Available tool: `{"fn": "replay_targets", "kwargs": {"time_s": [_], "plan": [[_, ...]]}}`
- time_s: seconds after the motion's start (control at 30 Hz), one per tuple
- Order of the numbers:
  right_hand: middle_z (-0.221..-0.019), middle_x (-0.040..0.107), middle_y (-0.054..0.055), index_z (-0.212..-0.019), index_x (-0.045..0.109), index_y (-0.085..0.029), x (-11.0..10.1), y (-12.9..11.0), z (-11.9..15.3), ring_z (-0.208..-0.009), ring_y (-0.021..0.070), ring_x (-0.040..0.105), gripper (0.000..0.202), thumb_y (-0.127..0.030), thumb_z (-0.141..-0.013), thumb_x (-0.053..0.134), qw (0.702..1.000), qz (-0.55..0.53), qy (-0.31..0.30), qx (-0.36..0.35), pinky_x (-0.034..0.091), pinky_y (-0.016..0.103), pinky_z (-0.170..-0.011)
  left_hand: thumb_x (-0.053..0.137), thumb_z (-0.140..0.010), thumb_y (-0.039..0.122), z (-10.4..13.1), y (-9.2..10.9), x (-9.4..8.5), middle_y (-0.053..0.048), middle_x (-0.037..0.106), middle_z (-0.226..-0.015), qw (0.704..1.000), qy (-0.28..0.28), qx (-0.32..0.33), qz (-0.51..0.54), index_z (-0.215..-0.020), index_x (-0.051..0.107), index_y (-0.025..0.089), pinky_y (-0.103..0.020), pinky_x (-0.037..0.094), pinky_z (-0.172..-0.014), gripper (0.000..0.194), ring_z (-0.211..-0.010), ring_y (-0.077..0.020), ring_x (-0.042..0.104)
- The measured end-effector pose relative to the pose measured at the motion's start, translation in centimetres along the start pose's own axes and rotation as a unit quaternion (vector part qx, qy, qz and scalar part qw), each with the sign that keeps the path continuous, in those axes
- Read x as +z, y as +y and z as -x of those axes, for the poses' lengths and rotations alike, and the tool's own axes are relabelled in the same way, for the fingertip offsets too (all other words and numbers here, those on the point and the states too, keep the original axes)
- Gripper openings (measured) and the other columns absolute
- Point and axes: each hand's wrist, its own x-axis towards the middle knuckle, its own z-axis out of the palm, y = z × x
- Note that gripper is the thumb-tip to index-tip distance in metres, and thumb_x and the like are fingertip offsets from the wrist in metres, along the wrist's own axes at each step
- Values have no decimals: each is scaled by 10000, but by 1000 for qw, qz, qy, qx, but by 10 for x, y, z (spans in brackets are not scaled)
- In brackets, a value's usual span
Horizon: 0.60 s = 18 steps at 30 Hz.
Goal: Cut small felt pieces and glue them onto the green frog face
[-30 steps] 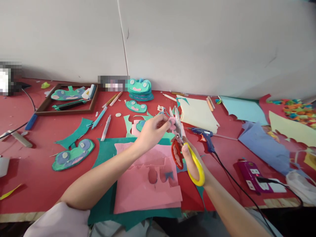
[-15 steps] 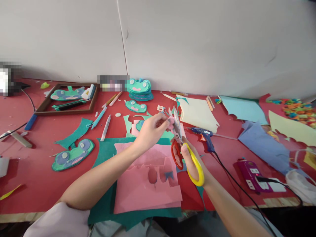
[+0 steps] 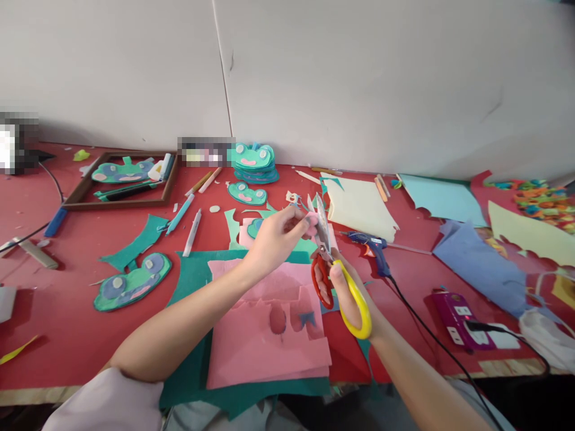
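Note:
Between its thumb and fingers, my left hand (image 3: 281,236) pinches a small piece of pink felt (image 3: 311,223). My right hand (image 3: 353,293) grips scissors (image 3: 354,299) with one yellow and one red handle loop. The blades are parted, and the pink piece sits right against them. Below both hands lies a pink felt sheet (image 3: 265,353) with shapes cut out of it, on top of a larger teal felt sheet (image 3: 188,383). A green frog-shaped felt piece (image 3: 132,281) rests left of my left forearm.
A wooden frame (image 3: 121,206) holding felt pieces and pens stands at the back left, near a stack of frog faces (image 3: 254,158). Rightward lie a glue gun (image 3: 372,245), a cream felt sheet (image 3: 359,206), blue felt (image 3: 476,260) and a purple power strip (image 3: 462,320) with a cable.

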Motion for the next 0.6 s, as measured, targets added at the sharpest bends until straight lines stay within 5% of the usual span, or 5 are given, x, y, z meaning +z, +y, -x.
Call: {"fn": "replay_targets", "kwargs": {"time_s": [0.6], "plan": [[-538,395,-46,-951,468,-217,-1,2,-1,-428,103,338,447,-642,-866,361,1000,11,-1,-14,265,252,-419,525,-861,339,0,-5,-2,-20,661,-748,1000,-25,17,-10,-724,539,172,-252,494,-708,217,-707,-116,627]]}}
